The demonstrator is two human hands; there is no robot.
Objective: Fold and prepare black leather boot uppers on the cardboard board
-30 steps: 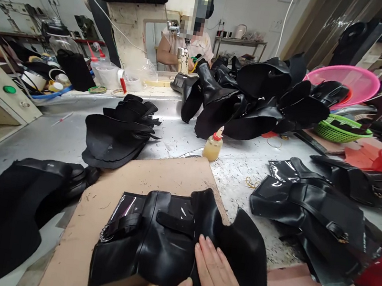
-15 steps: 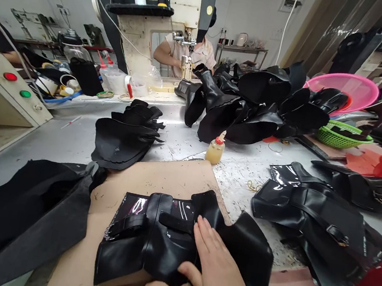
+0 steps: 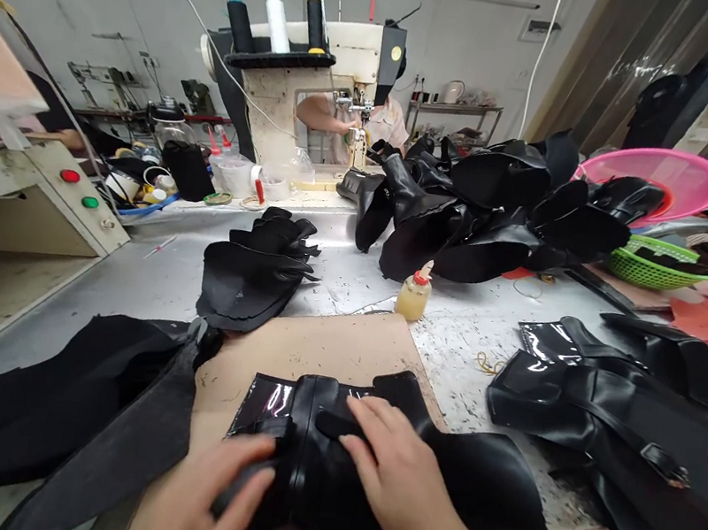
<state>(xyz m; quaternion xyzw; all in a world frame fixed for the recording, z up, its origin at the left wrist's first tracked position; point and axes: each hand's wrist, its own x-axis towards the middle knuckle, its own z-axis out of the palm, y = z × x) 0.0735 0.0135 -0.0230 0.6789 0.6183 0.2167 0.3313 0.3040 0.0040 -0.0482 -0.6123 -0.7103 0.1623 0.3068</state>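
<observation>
A black leather boot upper (image 3: 304,445) with glossy patent panels and a strap lies on a tan board (image 3: 375,340) in front of me. My left hand (image 3: 207,488), slightly blurred, is at its left end. The thumb and fingers there bend around a dark, smeared part of the upper beside the strap. My right hand (image 3: 396,460) lies on the upper's right half with fingers stretched, its fingertips at the free end of a dark strap (image 3: 334,425). The upper's wide flap (image 3: 494,484) spreads out to the right, under and past my right forearm.
Dark cut pieces (image 3: 70,399) lie left, with a stack (image 3: 252,271) behind. A glue bottle (image 3: 413,297) stands beyond the board. Buckled uppers (image 3: 611,422) lie right. Behind are piled boots (image 3: 470,212), a sewing machine (image 3: 274,91), a person (image 3: 330,113), and pink (image 3: 683,178) and green baskets (image 3: 662,269).
My left hand has moved from the upper's bottom edge left to its strap end. My right hand has shifted onto the strap tip. The view has turned a little left.
</observation>
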